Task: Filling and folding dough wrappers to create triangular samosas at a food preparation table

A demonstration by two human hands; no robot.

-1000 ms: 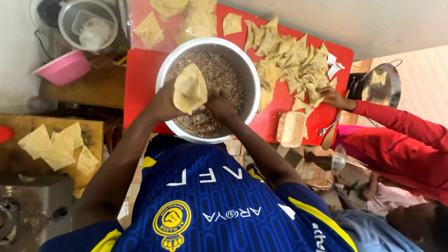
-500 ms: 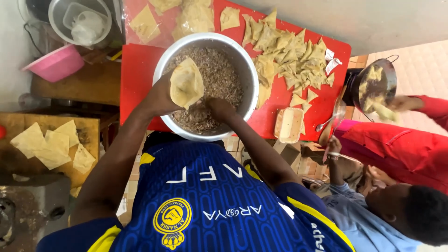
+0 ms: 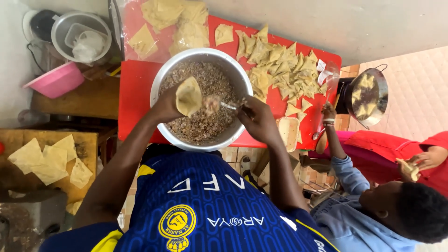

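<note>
Clear plastic bag (image 3: 163,25) of pale pastry sheets (top of red table (image 3: 135,93))

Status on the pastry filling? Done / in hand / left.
Done: a pile of folded pastries lies on the red table. In hand: left hand holds an open pastry cone over the metal bowl; right hand brings a loaded spoon to it. Left: much filling remains, flat wrappers wait on the wooden board.
</note>
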